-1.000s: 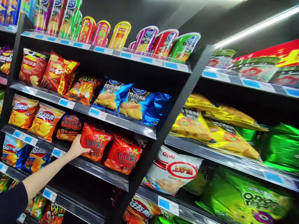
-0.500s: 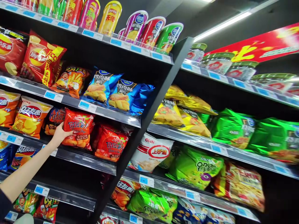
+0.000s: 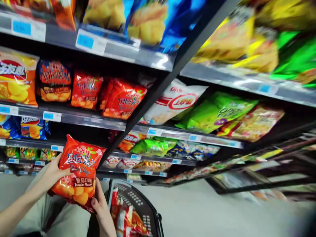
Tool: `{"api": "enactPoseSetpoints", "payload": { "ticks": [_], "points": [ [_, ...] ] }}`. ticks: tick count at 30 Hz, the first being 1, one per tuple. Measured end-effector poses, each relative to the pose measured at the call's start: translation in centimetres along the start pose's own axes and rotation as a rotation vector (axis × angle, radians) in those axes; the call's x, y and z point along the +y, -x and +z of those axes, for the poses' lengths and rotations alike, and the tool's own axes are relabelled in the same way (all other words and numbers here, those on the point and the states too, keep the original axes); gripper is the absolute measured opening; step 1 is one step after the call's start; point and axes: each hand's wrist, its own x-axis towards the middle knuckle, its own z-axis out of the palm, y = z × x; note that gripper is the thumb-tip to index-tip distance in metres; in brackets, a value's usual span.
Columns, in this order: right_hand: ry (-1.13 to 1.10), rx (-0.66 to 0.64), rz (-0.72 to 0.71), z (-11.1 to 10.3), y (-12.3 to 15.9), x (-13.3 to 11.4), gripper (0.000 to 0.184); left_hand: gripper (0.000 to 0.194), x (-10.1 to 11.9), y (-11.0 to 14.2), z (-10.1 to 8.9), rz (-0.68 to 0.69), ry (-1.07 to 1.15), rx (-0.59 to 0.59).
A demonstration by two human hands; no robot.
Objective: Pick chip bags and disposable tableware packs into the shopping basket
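Note:
A red bag of tomato-flavour chips (image 3: 79, 172) is held up in front of my lap, its printed front facing me. My left hand (image 3: 55, 174) grips its left side, with the thumb across the front. On the lower right edge, my right hand (image 3: 100, 199) is closed around the bag, some fingers hidden behind it. Similar red chip bags (image 3: 124, 98) stand on the shelf above, beside a dark bag of the same make (image 3: 54, 80).
A black shopping basket (image 3: 151, 210) with red snack bags (image 3: 128, 219) in it sits on the floor to the right of my hands. Stocked shelves (image 3: 91, 120) rise in front, split by a dark upright (image 3: 148, 98). Grey floor (image 3: 182, 210) extends to the right.
My left hand has brought the red chip bag off the shelf, down to my lap. My right hand has come into view and holds it too. The view has tilted down, showing the basket.

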Motion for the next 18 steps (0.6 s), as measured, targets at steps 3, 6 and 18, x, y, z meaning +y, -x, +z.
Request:
{"api": "enactPoseSetpoints", "payload": {
  "ticks": [3,6,18],
  "points": [
    [-0.078,-0.066,0.138,-0.1,1.6,0.7,0.078,0.070,0.5,0.7,1.0,-0.079,-0.026,0.009],
    [-0.094,-0.015,0.158,0.2,2.0,0.7,0.066,0.070,0.8,1.4,1.4,-0.096,-0.035,-0.021],
    [-0.207,0.037,0.206,1.4,2.6,-0.3,0.066,0.065,0.3,1.5,1.2,-0.093,-0.004,-0.097]
  ]
}}
